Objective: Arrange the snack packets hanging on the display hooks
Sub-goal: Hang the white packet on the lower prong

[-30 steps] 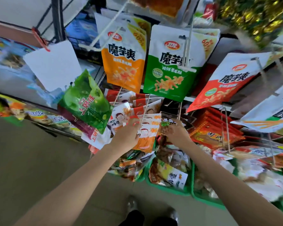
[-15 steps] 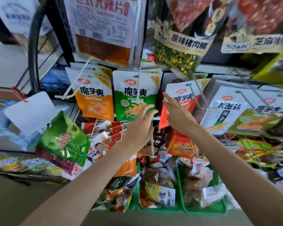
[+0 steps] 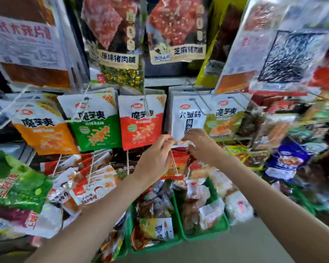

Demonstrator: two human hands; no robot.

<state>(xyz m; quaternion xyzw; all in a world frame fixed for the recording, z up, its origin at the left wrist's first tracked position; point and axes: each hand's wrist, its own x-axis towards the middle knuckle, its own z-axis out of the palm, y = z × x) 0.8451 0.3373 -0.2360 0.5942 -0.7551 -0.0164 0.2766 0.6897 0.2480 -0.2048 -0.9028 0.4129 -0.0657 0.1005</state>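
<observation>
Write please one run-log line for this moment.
left hand: pinches hook wire | right hand: grips small packet at white packet's lower edge | state: packet not yet hung

We identify this place as a small shop selling packaged snacks. We see a rack of wire hooks carrying rows of printed snack packets, all the same brand in orange, green and red. Larger bags of dried meat hang above them. Below, green plastic baskets hold loose wrapped snacks, tightly crowded together.
</observation>
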